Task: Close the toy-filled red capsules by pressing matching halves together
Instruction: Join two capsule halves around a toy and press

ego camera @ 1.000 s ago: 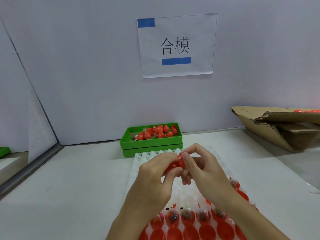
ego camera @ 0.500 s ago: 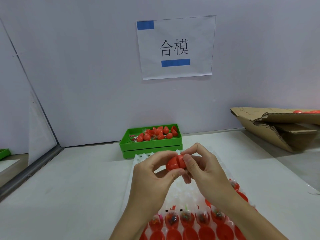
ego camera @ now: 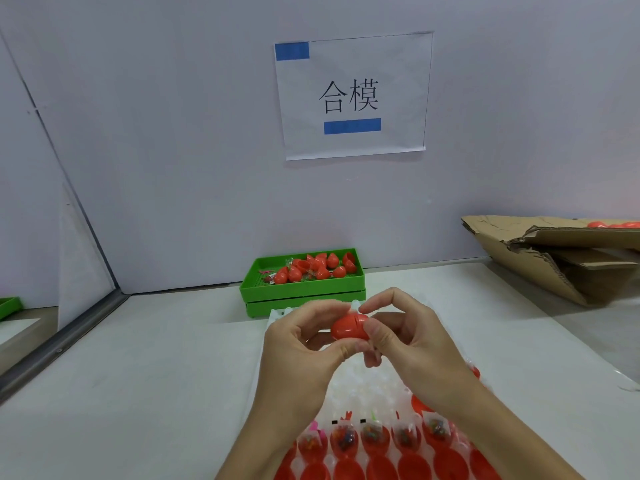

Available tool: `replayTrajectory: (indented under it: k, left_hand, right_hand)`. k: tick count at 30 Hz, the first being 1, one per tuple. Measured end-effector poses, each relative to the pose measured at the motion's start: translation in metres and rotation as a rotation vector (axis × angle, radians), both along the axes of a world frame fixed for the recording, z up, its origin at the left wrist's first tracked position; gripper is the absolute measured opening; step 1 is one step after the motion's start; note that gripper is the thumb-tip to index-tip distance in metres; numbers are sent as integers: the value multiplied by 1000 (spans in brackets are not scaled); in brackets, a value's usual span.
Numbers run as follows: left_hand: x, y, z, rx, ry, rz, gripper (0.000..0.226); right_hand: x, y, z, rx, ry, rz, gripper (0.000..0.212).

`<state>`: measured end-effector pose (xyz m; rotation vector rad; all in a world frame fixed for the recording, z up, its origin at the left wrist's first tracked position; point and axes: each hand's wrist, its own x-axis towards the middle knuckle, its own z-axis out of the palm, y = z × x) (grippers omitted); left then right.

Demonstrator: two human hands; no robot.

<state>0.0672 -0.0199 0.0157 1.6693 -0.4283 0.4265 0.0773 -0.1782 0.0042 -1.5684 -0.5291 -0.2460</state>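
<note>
Capsule in hand: a red capsule (ego camera: 349, 326) is being held above the far part of the white tray (ego camera: 277, 315), at about 12 o'clock from the filled halves; its two halves are being shown joined, with a thin seam line across the top.
Left hand: the left hand (ego camera: 301, 344) is being kept clenched on the capsule's left end, the thumb below and the fingers curled over the top.
Right hand: the right hand (ego camera: 408, 337) is being kept in a pinching grip on the right end, the thumb on the near side and the forefinger arched above.
Done so far: a pile of red capsules (ego camera: 313, 266) is being stored in the green tray (ego camera: 304, 294) at 12 o'clock by the wall; most are looking closed, though a few loose halves and small packets are lying among them.
Left to do: a row of open halves with toys (ego camera: 375, 439) is waiting at 6 o'clock, with empty red halves (ego camera: 349, 471) nearer still; by judgement, the job is being only partly finished.
Materials: the capsule is appearing as smooth, glossy hard plastic, egg-shaped; the white tray is being seen as thin moulded plastic with round cups; the green tray is being seen as rigid, with a fine mesh floor.
Surroundings: a torn cardboard box (ego camera: 554, 258) holding more red pieces is lying at 2 o'clock on the pale counter (ego camera: 156, 375); a paper sign (ego camera: 353, 95) is being held on the wall by blue tape.
</note>
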Motion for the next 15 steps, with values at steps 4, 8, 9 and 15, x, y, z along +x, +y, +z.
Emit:
replayTrajectory:
  k: [4,8,9,15]
  left_hand:
    - [1,1,1,-90,38,-74,36]
    - [3,3,-1,-70,43,-103,38]
    - [3,3,-2,-51,34,-82,38]
    - [1,0,-6,-1,-18,63,38]
  right_hand:
    - [0,-3,3,-24,3,-12,23]
    - [1,-2,2,9,19,-14,16]
    - [1,-1,1,23,23,-13,12]
    - [1,7,-4,108,59,-37,25]
